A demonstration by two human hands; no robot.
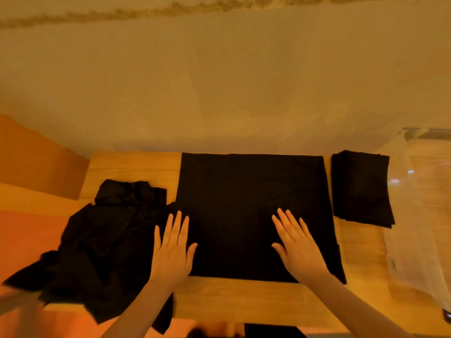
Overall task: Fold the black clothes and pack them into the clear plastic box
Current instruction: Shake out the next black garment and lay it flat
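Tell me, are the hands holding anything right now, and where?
Nothing is gripped. The left hand and right hand lie flat, fingers straight, pressing on the near part of the spread black garment.

A wooden table fills the lower middle of the picture. Behind it, across the top half, is a pale wall with a dark stained line near its top. On the left is an orange floor.

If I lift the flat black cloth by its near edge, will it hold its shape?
Probably not. The flat black cloth lies thin and limp on the table, so it should droop. The crumpled pile of like fabric suggests it bunches easily. It likely feels light.
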